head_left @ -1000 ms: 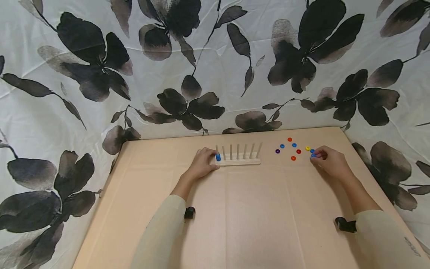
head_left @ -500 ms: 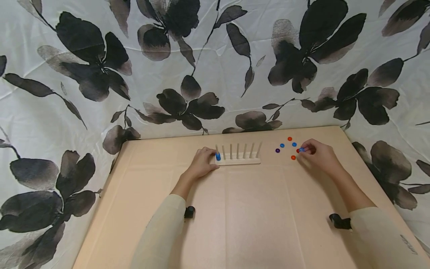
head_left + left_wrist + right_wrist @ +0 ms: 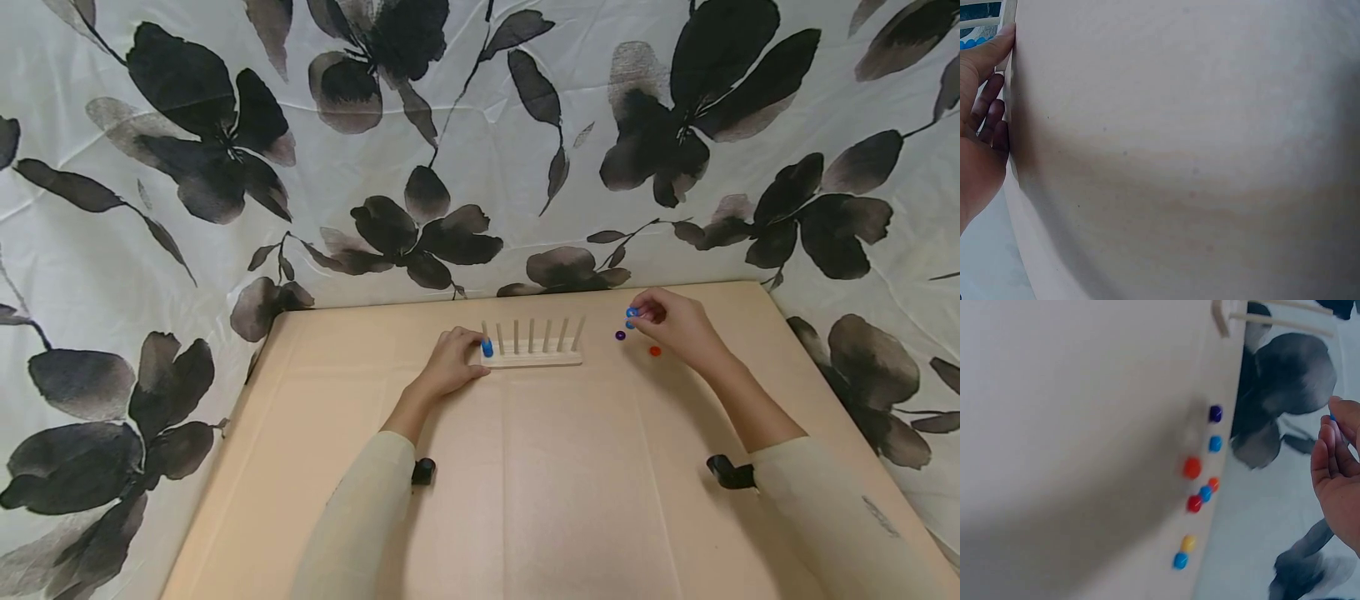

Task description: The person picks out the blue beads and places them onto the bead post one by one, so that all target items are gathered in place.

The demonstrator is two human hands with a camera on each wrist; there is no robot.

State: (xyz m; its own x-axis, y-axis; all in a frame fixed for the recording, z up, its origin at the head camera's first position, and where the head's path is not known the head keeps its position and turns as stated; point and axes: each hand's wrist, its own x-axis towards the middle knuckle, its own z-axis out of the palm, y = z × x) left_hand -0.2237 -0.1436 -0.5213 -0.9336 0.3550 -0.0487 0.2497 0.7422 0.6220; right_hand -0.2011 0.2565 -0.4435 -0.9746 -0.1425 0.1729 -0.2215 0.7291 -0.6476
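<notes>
A wooden rack with several upright pegs stands near the table's back edge. Blue beads are stacked on its leftmost peg. My left hand grips the rack's left end; in the left wrist view that hand has its thumb against the wood. Raised over the loose beads, my right hand pinches a blue bead. In the right wrist view a bit of blue shows at the fingertips of the hand. A purple bead and an orange bead lie below it.
The right wrist view shows further loose beads on the table: a red one, a yellow one and several blue ones. Behind the table hangs a floral cloth. Each wrist wears a black device.
My right hand has moved left and toward the back with the blue bead, from beside the yellow bead to above the left part of the loose group. My left hand has stayed at the rack.
</notes>
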